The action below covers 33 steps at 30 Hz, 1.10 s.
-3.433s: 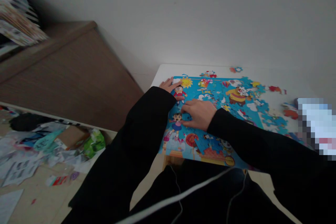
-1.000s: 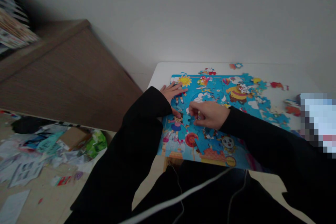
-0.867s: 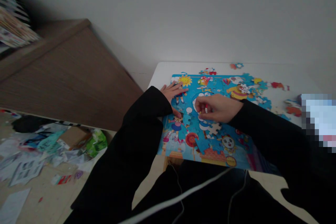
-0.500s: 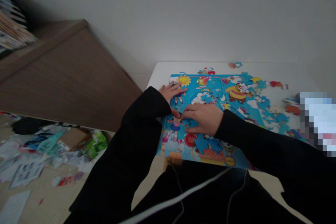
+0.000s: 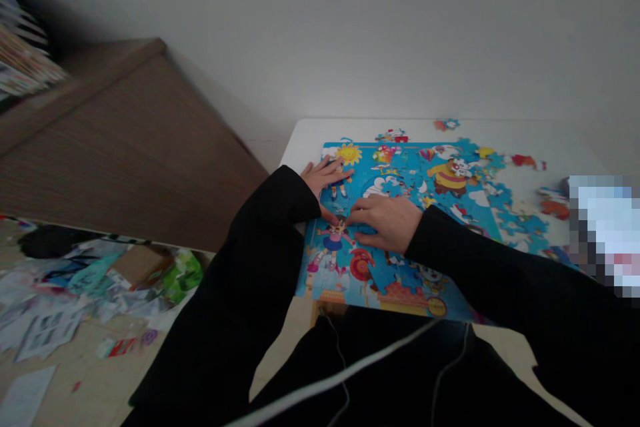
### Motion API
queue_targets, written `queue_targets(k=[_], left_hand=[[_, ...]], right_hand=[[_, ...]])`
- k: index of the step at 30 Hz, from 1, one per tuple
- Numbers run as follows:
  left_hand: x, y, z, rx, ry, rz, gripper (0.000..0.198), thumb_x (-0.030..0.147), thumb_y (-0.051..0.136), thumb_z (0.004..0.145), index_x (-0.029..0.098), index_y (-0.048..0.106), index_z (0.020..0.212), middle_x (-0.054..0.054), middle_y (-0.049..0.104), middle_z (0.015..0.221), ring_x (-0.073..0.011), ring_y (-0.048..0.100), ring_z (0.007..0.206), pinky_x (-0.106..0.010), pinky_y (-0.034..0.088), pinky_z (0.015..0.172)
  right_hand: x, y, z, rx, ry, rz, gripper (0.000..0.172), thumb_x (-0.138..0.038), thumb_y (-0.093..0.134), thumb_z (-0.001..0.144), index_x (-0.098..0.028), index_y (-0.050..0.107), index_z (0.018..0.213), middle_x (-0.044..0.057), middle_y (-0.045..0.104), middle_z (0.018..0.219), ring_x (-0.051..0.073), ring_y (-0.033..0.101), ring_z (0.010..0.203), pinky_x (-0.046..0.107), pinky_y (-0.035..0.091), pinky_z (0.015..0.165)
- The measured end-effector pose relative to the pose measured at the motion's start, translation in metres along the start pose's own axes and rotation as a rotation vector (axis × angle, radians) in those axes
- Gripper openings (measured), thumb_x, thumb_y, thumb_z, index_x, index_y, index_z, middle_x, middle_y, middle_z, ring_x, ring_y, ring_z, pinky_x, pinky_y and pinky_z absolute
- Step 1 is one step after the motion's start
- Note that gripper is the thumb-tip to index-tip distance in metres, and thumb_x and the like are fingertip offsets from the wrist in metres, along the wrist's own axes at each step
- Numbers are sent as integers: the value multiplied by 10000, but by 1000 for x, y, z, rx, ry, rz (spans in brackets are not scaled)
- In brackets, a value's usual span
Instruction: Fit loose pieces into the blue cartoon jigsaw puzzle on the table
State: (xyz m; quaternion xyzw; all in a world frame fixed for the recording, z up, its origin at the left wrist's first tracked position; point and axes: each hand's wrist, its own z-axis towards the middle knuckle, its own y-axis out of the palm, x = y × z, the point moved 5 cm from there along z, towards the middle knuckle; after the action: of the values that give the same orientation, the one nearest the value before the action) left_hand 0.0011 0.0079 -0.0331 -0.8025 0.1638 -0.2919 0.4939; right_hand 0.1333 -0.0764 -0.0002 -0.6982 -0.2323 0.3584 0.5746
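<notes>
A colourful cartoon jigsaw puzzle [image 5: 345, 273], partly assembled on a blue picture board, lies on the white table. My left hand [image 5: 323, 180] rests flat on its left side, fingers spread and the thumb reaching down by the head of a printed girl in a pink top [image 5: 334, 235]. Just right of that thumb, my right hand [image 5: 387, 219] bends its fingers down onto the puzzle. Its fingertips are low against the surface, and whatever they may pinch is hidden. Loose blue puzzle pieces [image 5: 387, 278] lie on the board below my right hand.
More loose puzzle pieces [image 5: 523, 223] scatter over the right side of the white table [image 5: 313, 137]. A pixelated device [image 5: 607, 227] stands at the far right. To the left is a brown cabinet [image 5: 150, 140]; papers and bags [image 5: 135, 277] litter the floor. A white cable [image 5: 340, 377] crosses my lap.
My right thumb has drawn up nearer to its fingers, and that hand has shifted very slightly. The left hand stays in place on the puzzle. The whole view has moved a little.
</notes>
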Motion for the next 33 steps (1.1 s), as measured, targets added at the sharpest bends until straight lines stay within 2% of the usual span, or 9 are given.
queue_targets(k=[13,20,24,29,33], left_hand=[[-2,-4,-2,-29,24,-37,1064,684,654,561,328,154,1429,-45,-49,1513,-364,-95,1360,-612,40,1058],[-4,-2,0,-22,13,-51,1055,685,651,557,338,164,1425,-35,-46,1515,-352,-101,1362,-617,35,1057],[-4,-3,-1,-14,23,-68,1076,664,685,534,331,180,1424,-47,-30,1514,-378,-81,1358,-634,39,1048],[-2,-6,-4,7,19,-102,1056,640,708,527,327,226,1413,-58,-4,1517,-357,-69,1368,-624,41,1057],[0,-7,-6,15,26,-110,1043,631,718,523,338,244,1405,-53,2,1518,-350,-67,1370,-621,32,1059]], right_hand=[[-8,-3,-3,-10,10,-107,315,-294,468,867,-287,598,1154,41,592,1089,183,557,914,251,294,520],[-11,-2,-3,-14,-11,-173,313,-293,443,886,-281,593,1161,50,592,1071,188,556,893,251,235,479],[-8,-1,-2,2,-25,-170,306,-298,456,881,-303,591,1156,34,597,1073,177,558,878,242,259,495],[-1,-5,-1,-3,-40,-98,277,-320,457,880,-288,627,1096,27,619,1077,169,566,907,245,326,558],[-1,-11,-3,-61,-42,-60,239,-384,518,840,-262,670,977,22,650,995,172,583,892,242,308,535]])
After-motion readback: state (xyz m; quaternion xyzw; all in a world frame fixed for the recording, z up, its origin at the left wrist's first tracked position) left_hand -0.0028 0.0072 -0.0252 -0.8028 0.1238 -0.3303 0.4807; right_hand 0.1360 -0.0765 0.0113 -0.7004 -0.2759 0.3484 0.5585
